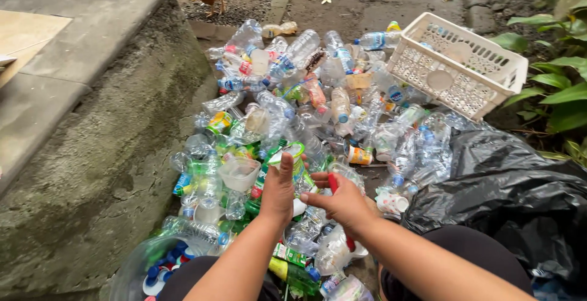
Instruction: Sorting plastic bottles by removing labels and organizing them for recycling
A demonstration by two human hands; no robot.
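Red slim tool (333,185), mostly hidden in closed right hand (342,203); left hand (278,191) grips green-labelled clear plastic bottle (292,154), bottle's lower part hidden.

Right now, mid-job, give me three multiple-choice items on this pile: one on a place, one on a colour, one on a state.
1. Where does the white slotted plastic basket lie?
A. far right of the pile
B. on the concrete step
C. in the person's lap

2. What colour is the crumpled plastic bag at the right?
A. blue
B. black
C. white

3. How does the basket sit?
A. upright
B. tipped on its side
C. upside down, flat

Answers: 1 A, it rests at the far right edge of the clear plastic bottles; 2 B, its glossy folds are black; 3 B, its opening faces sideways.
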